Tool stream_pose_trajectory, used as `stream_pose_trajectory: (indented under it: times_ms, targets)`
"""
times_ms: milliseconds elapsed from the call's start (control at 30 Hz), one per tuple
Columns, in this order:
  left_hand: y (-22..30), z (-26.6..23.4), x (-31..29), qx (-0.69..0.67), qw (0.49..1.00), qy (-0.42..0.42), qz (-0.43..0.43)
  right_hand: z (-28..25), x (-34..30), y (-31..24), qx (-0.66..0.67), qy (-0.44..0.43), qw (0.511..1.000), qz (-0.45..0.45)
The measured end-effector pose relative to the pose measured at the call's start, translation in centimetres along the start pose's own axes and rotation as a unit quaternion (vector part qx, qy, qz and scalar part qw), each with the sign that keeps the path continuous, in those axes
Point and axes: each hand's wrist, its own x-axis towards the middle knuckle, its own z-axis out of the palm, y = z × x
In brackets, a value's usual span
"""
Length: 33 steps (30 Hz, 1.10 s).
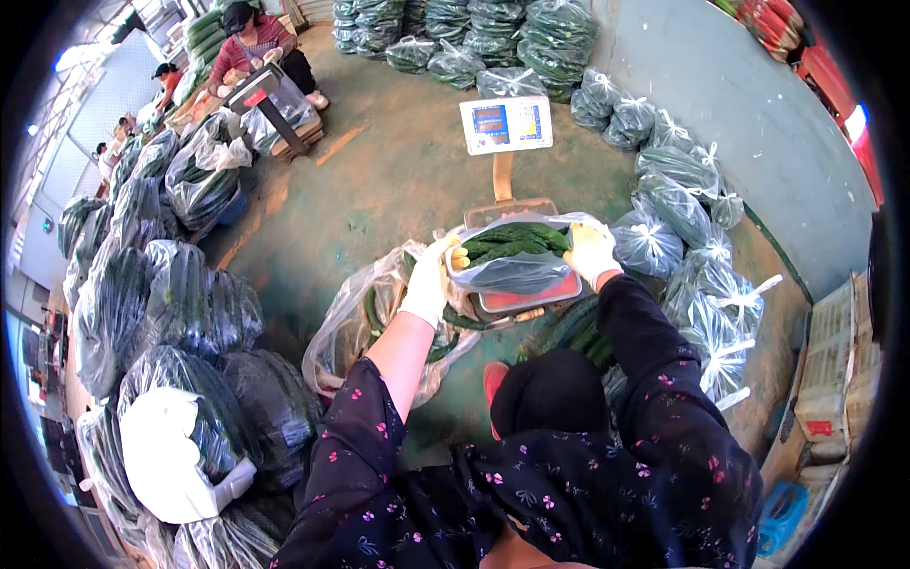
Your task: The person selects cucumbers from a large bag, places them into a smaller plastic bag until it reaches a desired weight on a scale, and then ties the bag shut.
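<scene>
A clear plastic bag [517,274] of dark green cucumbers [517,239] rests on a floor scale [531,298] in front of me. My left hand [429,282], in a pale glove, is closed on the left side of the bag's mouth. On the opposite side, my right hand [590,251], gloved too, grips the rim. Between them the mouth is spread wide, with the cucumbers lying side by side inside. Beyond the bag stands the scale's display [507,123] on a post. Beside my left forearm is a larger open plastic bag [346,327] with more cucumbers.
Tied bags of cucumbers [649,242] line the wall on the right; full bags [180,294] crowd the left. Stacked bags [559,43] stand at the back. A co-worker [256,52] sits at another scale [275,109], far left. White plastic [166,455] lies over the near-left bags.
</scene>
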Motion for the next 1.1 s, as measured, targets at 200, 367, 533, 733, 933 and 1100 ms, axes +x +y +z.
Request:
stream_pose_trajectory:
  times_ms: [200,367,533,733,933,1100]
  targets:
    - [0.0,-2.1,0.8,0.116,0.992,0.056,-0.01,0.3,0.9,-0.8,0.041,-0.061,0.997,-0.035]
    - [0.6,-6.1,-3.2,0.074,0.994,0.078,0.024,-2.0,0.0,-2.5,0.081,-0.112,0.988,-0.065]
    - [-1.4,-17.0,-10.1,0.117,0.965,0.233,-0.024,-5.3,-4.3,-9.2,0.178,-0.203,0.925,-0.268]
    - [-6.2,-30.4,-18.3,0.047,0.893,0.419,-0.16,3.0,-6.9,-17.2,0.164,-0.384,0.808,-0.416]
    - [-7.1,-24.5,-19.7,0.052,0.799,0.503,-0.326,15.7,-6.9,-17.6,-0.038,-0.46,0.836,-0.298]
    - [-12.4,-31.6,-24.3,0.028,0.8,0.504,-0.325,23.1,-10.0,-14.0,0.143,-0.374,0.906,-0.136]
